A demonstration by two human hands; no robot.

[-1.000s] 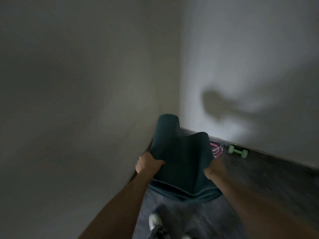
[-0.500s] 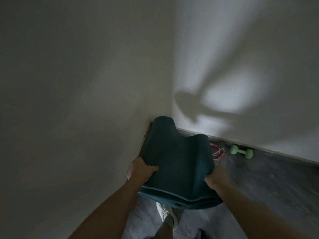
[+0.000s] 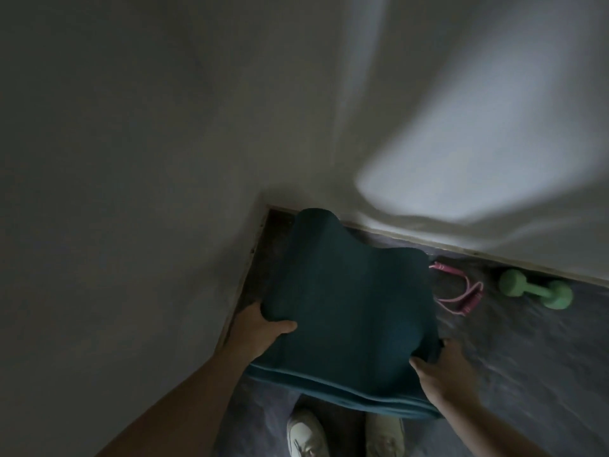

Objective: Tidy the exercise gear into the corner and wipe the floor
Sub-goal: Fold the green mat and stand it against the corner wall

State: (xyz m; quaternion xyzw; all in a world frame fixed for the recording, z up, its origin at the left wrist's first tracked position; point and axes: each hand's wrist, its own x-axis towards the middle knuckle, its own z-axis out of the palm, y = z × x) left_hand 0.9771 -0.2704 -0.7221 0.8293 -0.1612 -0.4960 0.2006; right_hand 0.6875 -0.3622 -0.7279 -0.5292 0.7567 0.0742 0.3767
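**Folded mat held over the corner, both hands on its near end**

Left side first: the left wall (image 3: 131, 192) runs down to the floor (image 3: 527, 374), and its bottom edge meets the back wall's skirting (image 3: 461, 250) at the corner, just left of the mat's far end.

The left hand (image 3: 260, 328) grips the left edge of the dark teal mat (image 3: 346, 308), thumb on top; the other fingers are under the fabric and not visible. The mat is folded in several layers, w/ the layered edge toward the person. Its long axis goes from the hands away to the corner, so the far end points into the corner and the near end is above the shoes (image 3: 342, 433). I cannot tell if the far end touches the floor or is still a bit above it.

The right hand (image 3: 445, 371) holds the right near corner of the mat, fingers curled around the edge.

Right of the mat, on the floor near the skirting: a pink skipping rope (image 3: 461, 291), partly hidden behind the mat's edge, then a green dumbbell (image 3: 535, 289), apart from the rope.

My judgement: the corner lies straight ahead of the grip, approx. along the mat's axis, and the left hand is nearer to the left wall. So the next move probably is to lower the mat forward and down, keeping it off the rope.
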